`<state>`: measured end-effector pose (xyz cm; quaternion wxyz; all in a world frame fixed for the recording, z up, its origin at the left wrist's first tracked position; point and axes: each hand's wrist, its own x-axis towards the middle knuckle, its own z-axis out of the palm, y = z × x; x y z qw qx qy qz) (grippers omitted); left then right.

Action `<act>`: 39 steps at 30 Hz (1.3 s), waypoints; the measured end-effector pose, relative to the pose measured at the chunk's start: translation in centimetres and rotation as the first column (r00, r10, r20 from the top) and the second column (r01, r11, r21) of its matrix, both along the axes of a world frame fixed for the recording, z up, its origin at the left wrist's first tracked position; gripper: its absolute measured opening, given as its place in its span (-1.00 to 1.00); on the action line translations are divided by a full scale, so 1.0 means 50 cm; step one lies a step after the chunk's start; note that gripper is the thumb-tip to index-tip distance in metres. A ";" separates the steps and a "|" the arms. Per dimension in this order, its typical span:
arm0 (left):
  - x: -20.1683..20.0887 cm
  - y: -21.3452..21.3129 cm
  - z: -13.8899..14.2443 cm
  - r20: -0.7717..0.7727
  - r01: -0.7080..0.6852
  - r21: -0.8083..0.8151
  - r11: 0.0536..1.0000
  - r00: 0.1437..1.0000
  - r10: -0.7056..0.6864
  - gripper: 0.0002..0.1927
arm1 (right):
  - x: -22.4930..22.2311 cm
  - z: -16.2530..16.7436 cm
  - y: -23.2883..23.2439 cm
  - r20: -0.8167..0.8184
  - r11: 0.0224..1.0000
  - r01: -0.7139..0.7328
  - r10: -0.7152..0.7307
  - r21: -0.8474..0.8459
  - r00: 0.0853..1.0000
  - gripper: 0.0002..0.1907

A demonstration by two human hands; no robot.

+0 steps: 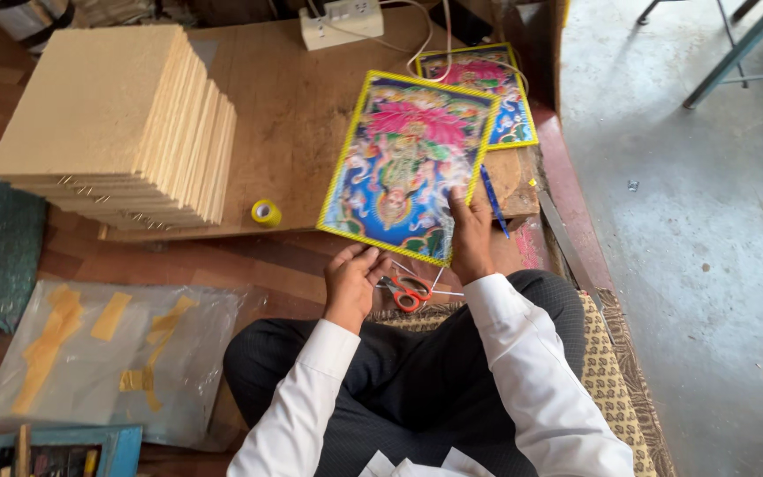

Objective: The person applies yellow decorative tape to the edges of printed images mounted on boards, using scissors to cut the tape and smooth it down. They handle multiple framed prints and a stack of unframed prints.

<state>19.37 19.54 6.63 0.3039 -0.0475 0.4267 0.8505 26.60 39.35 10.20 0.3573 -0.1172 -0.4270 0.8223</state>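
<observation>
orange-handled scissors [408,291] lie by the knees. left hand [352,278] cups the near edge and right hand [472,231], fingers flat and together, presses the glossy yellow-bordered rectangular picture [408,163], tilted, long axis running away up-right. beyond, the wooden worktop [293,115] carries a yellow tape roll [266,213] and stacked pale boards [117,124].

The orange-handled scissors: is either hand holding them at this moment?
No. The scissors lie on the floor between the left hand and the right hand, and both hands are on the colourful picture.
</observation>
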 end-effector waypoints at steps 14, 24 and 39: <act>0.086 0.030 0.080 -0.179 -0.075 0.323 0.943 0.974 0.139 -0.84 | -0.013 -0.062 0.008 0.008 0.833 -0.202 0.240 -0.514 0.971 -0.55; 0.035 0.036 0.077 0.072 0.001 0.470 0.883 0.997 -0.040 -0.70 | -0.015 -0.023 -0.013 -0.072 0.793 -0.322 0.334 -0.517 0.940 -0.57; 0.003 0.043 0.049 -0.041 -0.299 0.088 0.950 0.952 0.303 -0.62 | -0.002 -0.009 -0.050 -0.084 0.963 -0.213 0.201 -0.165 0.976 -0.73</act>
